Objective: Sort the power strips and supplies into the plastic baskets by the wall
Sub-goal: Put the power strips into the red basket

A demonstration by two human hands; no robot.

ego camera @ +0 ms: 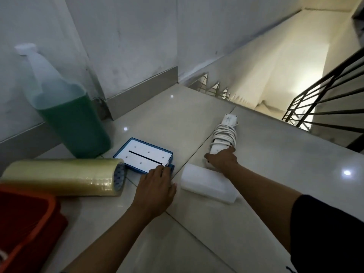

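Observation:
A white power strip (224,134) with its cord wound around it lies on the tiled floor. My right hand (222,159) grips its near end. A flat blue-rimmed box with a white top (143,154) lies to the left, and my left hand (155,186) rests on its near corner, fingers closed over the edge. Between my arms lies a white translucent rectangular container (206,183) on its side. A stack of clear tape rolls (63,177) lies at the left. The rim of a red plastic basket (27,219) shows at the bottom left.
A tall plastic bottle of green liquid (65,113) stands by the grey wall at the left. The landing ends at a stairwell (266,101) going down at the upper right, with a black metal railing (331,95) beside it.

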